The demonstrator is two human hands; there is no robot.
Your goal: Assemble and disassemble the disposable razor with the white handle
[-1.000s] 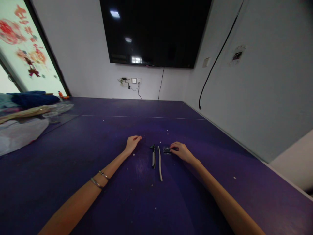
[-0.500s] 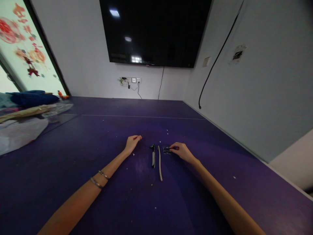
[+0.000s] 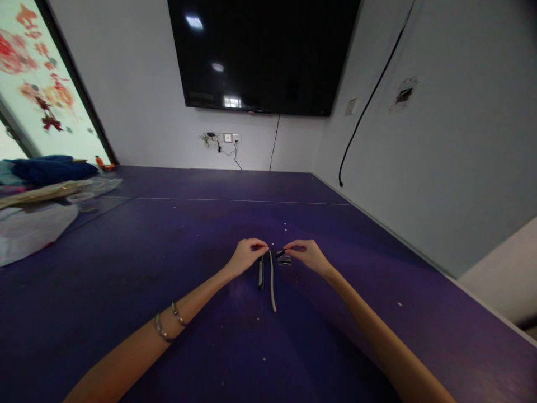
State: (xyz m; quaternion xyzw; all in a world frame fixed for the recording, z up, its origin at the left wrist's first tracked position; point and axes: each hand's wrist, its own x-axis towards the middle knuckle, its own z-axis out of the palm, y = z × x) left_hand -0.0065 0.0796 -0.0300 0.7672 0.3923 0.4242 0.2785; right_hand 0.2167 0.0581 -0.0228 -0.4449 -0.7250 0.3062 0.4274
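My left hand (image 3: 249, 254) is closed in a pinch, its fingertips right at the top end of a thin pale grey cord (image 3: 272, 282). Whether they grip the cord or something tiny, I cannot tell. Under those fingers lies a slim black and grey tool (image 3: 261, 274), its upper end hidden. My right hand (image 3: 309, 255) pinches a small dark stick-like piece (image 3: 281, 253) between thumb and fingers. That piece is just above a small clear pack (image 3: 285, 261) with dark contents, lying on the purple surface (image 3: 201, 347).
Folded blue cloth (image 3: 52, 169) and plastic bags (image 3: 37, 226) lie at the left edge. A large television (image 3: 264, 56) hangs on the far wall above sockets (image 3: 227, 137). Down the right wall hangs a black cable (image 3: 364, 115). White specks dot the surface.
My left hand has moved right, over the tool's top and to the cord's end. My right hand has lifted a small dark piece from the pack and shifted slightly left.
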